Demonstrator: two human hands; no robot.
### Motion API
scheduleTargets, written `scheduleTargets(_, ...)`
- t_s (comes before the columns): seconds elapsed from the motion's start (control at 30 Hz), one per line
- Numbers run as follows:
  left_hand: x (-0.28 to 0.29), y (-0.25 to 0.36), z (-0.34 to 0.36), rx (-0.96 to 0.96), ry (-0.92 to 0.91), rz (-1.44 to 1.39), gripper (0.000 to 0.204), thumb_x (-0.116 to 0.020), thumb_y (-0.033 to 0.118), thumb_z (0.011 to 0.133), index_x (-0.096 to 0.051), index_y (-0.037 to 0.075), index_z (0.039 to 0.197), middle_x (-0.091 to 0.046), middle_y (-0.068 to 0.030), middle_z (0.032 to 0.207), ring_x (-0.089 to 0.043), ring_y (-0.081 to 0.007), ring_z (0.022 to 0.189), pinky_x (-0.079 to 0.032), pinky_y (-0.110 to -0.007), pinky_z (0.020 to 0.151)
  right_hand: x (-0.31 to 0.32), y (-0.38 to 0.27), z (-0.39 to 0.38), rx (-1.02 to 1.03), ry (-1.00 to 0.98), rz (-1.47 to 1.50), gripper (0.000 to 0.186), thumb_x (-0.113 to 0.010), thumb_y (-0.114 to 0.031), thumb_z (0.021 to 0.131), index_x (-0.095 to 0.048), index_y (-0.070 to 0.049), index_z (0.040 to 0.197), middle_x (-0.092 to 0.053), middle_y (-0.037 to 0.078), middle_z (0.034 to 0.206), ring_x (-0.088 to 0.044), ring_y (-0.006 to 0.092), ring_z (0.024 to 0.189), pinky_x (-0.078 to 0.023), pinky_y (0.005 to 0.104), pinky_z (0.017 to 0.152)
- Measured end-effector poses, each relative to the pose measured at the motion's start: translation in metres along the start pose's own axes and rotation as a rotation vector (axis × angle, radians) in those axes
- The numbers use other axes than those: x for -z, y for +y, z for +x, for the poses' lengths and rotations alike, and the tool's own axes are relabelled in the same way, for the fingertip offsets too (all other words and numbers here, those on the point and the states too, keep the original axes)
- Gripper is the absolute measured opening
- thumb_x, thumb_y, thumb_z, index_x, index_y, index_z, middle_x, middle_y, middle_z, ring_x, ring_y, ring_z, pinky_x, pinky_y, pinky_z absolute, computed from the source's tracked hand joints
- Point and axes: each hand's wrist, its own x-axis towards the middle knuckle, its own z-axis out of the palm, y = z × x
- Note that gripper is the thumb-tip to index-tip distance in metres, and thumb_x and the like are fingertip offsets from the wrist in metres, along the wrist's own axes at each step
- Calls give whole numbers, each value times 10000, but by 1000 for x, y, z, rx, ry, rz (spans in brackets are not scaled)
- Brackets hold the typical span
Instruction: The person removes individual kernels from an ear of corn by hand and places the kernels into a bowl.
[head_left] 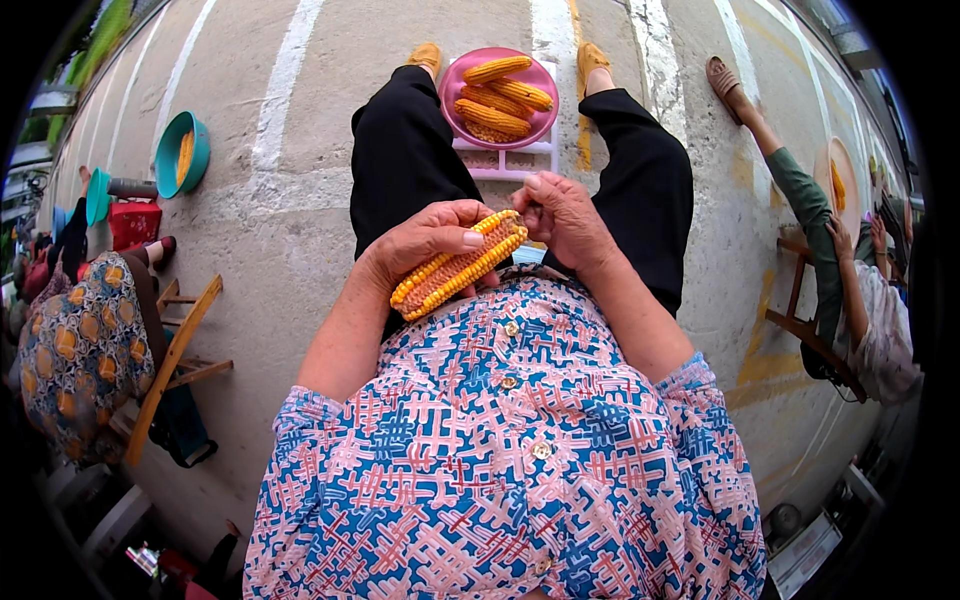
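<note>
Left hand (425, 245): my fingers wrap a corn cob (452, 268), thumb along its upper side. The cob lies slantwise in front of my patterned shirt (500, 430), its far end up and to the right. Yellow kernels line its edges; a pinkish stripped band runs between.

Right hand (568, 222): fingers curled in tight at the cob's upper end. Cannot tell whether they pinch loose kernels.

Beyond, between the legs of my black trousers (415, 150): a pink basin (448, 112) on a pale lilac stool (512, 174), holding several yellow cobs (497, 95) with kernels beneath.

Farther out, on the concrete ground (290, 240): at left, a teal basin (167, 150) with corn inside, and a seated person near a wooden chair (178, 350); at right, another seated person (825, 260) beside a pale basin (827, 165), also containing corn.
</note>
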Motion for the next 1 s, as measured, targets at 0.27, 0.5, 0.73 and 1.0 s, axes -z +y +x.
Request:
scheduleTargets(0.27,2,0,-1,-89,-53,-45,518,-655,220,814,-449,-55,1201,-589,-195,1008,-682,-299,818,-612,-377,614,-1,-9,-6,43,-93,71,117,-600,-132,897,-602,-29,952,-604,9,778,-514,54,586,-410,150,509)
scheduleTargets(0.5,6,0,-1,-46,-26,-9,477,-640,220,833,-461,-50,1184,-586,-181,1002,-686,-261,798,-612,-345,606,-14,-20,-10,76,-147,-363,209,-690,-202,839,-649,-23,939,-587,-21,752,-506,30,629,-420,168,563)
scheduleTargets(0.73,4,2,1,4,-20,11,459,-613,228,851,-461,-51,1182,-584,-180,1011,-685,-253,771,-611,-328,589,-13,-19,-9,200,-149,-581,202,-698,-188,840,-663,5,888,-624,15,769,-572,68,698,-477,204,627)
scheduleTargets(1.0,4,1,2,41,-5,16,460,-600,214,857,-451,-61,1194,-583,-189,1029,-686,-254,741,-608,-324,562,-15,-10,-7,276,-108,-686,217,-662,-206,867,-659,11,866,-595,3,731,-548,68,674,-469,216,616)
